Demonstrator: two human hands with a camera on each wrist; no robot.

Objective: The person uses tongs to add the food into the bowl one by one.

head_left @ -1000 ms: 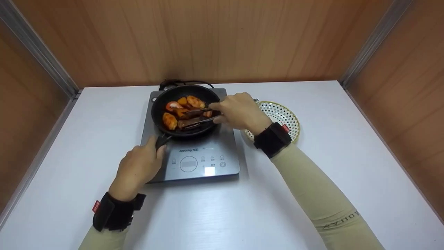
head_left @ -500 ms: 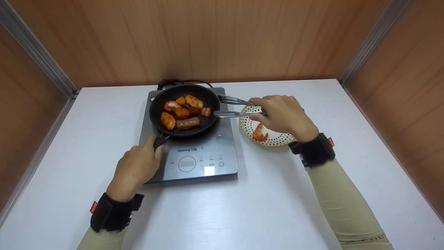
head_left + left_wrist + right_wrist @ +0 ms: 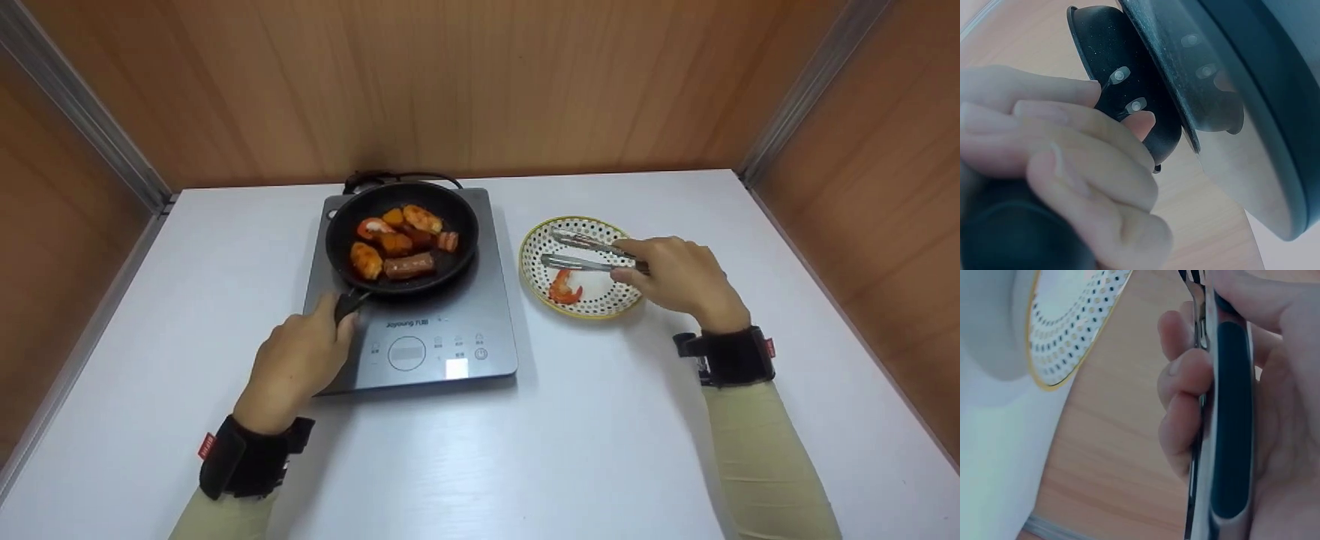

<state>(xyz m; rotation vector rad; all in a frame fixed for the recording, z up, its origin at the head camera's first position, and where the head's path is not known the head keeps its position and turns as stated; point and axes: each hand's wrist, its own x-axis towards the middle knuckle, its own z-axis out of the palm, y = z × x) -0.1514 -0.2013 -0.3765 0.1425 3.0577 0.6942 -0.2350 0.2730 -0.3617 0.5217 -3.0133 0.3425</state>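
Observation:
My left hand (image 3: 300, 360) grips the black handle (image 3: 349, 304) of a frying pan (image 3: 461, 259); its fingers curl round the handle in the left wrist view. Inside the pan lie a scored sausage piece (image 3: 409, 266), a shrimp (image 3: 373, 228) and several browned pieces of food. My right hand (image 3: 679, 277) holds metal tongs (image 3: 581, 262), whose two arms stand apart over a dotted plate (image 3: 529, 274) with a yellow rim. On that plate rests one orange shrimp (image 3: 564, 289). Close up in the right wrist view, the tongs' dark grip (image 3: 1233, 422) sits between fingers and palm.
The pan sits on a grey induction cooker (image 3: 480, 322) with touch controls along its front. A black cable (image 3: 405, 177) runs behind it. Wooden panels (image 3: 480, 90) wall in the white table (image 3: 465, 457) at the back and sides.
My right hand has drawn the tongs out of the pan and moved right, over the plate, bringing its shrimp into view. The left hand and pan have stayed in place.

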